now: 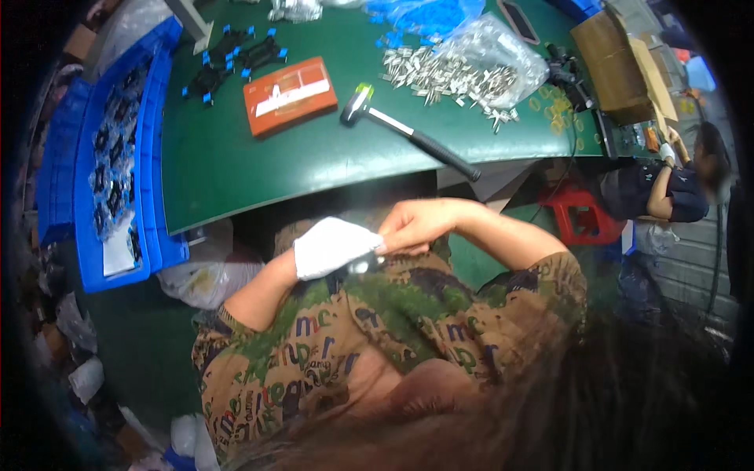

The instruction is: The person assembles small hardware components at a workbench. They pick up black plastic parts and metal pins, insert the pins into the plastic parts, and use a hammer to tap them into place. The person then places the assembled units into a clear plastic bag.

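My left hand wears a white glove and is held in front of my patterned shirt, below the table edge. Its fingertips are covered by the glove and partly hidden, so I cannot tell how they are bent. My bare right hand meets it from the right, fingers curled and pinching at the end of the white glove. Just under the joined hands is a small shiny spot, too blurred to name. On the green table ahead lie a hammer with a black grip and a red-orange box.
Small metal pieces are heaped beside a clear plastic bag. Yellow rings lie right of them. Black frames with blue tips sit at the back left. A blue crate stands left, a red stool right, near another person.
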`<state>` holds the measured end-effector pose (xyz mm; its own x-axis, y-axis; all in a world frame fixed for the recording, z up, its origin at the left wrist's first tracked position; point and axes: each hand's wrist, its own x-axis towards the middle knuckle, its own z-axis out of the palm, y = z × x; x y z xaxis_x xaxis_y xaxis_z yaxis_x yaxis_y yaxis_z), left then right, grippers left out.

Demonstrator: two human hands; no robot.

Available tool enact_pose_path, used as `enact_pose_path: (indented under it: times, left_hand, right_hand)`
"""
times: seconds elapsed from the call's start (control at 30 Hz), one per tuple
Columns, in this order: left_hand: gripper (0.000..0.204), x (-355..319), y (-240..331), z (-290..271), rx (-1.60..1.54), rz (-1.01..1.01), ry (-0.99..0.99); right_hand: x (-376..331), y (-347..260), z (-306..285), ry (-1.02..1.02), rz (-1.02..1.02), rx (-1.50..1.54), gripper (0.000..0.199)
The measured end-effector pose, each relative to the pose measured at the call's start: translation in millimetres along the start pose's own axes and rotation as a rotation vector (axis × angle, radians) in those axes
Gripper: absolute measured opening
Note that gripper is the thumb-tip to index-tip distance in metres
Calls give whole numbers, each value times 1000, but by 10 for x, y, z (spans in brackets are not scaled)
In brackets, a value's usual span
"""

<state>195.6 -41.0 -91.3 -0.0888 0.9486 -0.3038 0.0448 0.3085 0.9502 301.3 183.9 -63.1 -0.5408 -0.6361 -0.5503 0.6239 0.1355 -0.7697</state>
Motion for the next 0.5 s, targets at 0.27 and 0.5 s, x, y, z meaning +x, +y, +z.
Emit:
enact_pose_path:
  times: [0.27, 0.5]
  left_hand:
    - [81, -335, 23, -453, -734, 189, -11]
    - [52, -218, -9, -406, -585, 34, 71]
  right_hand:
    - [-782, -346, -402, 1073, -438, -905, 22]
    - [-663, -311, -1099, 1194, -305, -1407, 17]
